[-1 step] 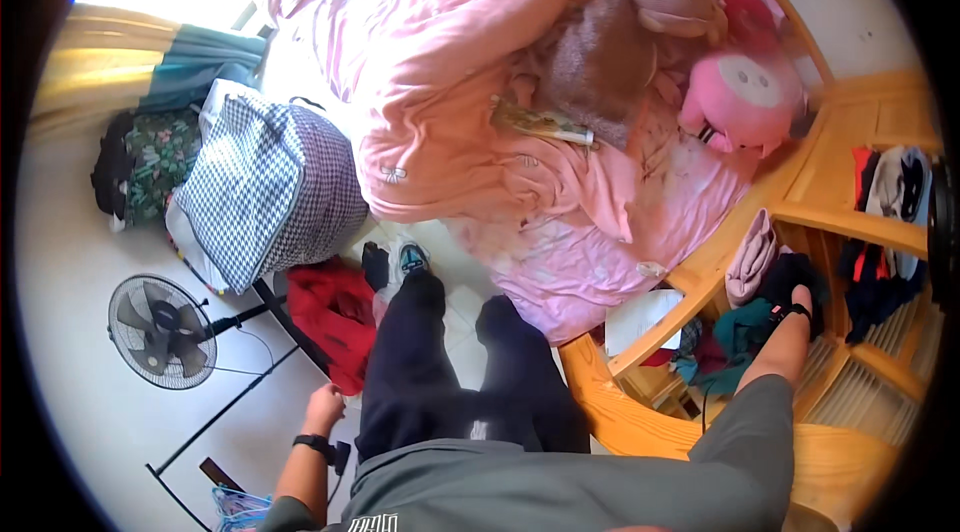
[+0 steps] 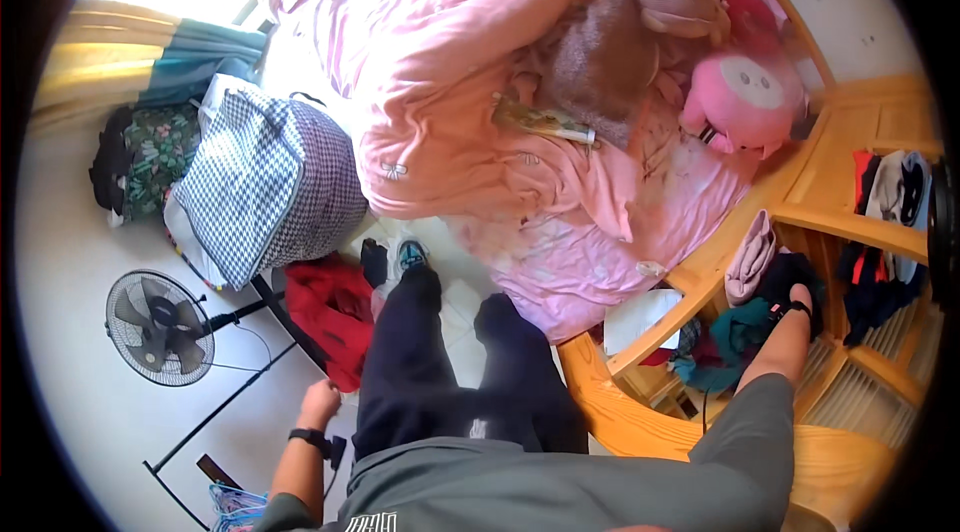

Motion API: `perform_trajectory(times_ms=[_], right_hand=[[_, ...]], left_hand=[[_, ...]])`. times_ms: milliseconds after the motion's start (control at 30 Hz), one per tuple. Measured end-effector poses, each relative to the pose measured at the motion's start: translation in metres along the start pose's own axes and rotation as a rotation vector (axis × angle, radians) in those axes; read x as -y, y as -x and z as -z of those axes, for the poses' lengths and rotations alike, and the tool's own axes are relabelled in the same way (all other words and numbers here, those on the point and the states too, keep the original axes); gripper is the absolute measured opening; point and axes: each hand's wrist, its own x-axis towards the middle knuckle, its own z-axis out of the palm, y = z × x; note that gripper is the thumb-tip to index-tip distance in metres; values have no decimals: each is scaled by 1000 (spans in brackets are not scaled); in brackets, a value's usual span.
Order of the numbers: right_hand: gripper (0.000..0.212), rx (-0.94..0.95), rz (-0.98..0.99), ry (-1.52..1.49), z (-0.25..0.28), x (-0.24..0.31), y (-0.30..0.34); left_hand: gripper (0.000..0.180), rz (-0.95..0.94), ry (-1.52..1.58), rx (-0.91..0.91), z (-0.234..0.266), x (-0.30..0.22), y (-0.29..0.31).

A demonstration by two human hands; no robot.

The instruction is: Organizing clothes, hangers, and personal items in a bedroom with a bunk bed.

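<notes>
My right hand (image 2: 801,298) reaches into the wooden cabinet (image 2: 640,352) on the right. It touches a dark navy garment (image 2: 790,275) there, and its fingers are hidden against the cloth. A teal garment (image 2: 742,330) lies just left of that wrist, and a folded pale pink garment (image 2: 752,262) rests beyond it. Down by my left thigh hangs my left hand (image 2: 321,402), its fingers curled in with nothing visible in them. Close to it, a red garment (image 2: 330,317) lies in a heap.
Ahead is a bed with a crumpled pink blanket (image 2: 440,132), a brown cushion (image 2: 600,57) and a pink plush toy (image 2: 745,102). To the left stand a checked cloth bag (image 2: 270,182), a fan (image 2: 160,328) and a thin black frame (image 2: 205,412). More clothes (image 2: 885,192) sit in the right compartment.
My left hand has shifted very slightly to the left. My right hand stays where it was, in the cabinet.
</notes>
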Motion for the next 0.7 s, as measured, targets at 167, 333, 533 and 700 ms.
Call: perform_trajectory(times_ms=[167,333,533,700], right_hand=[[45,-92,39,79,82,59,42],[42,-440,824,-335,98,265,257],[136,-337,931,-624,39,529,451],[137,-454,695,-104,42,716,446]], left_hand=[[24,-359,-339,-258,95,-123,-17],[26,-887,90,-604,177,-293,-48],[39,-1250,209,-226,163,-380,-80],[42,-1122,156,54,175,-331,-72]])
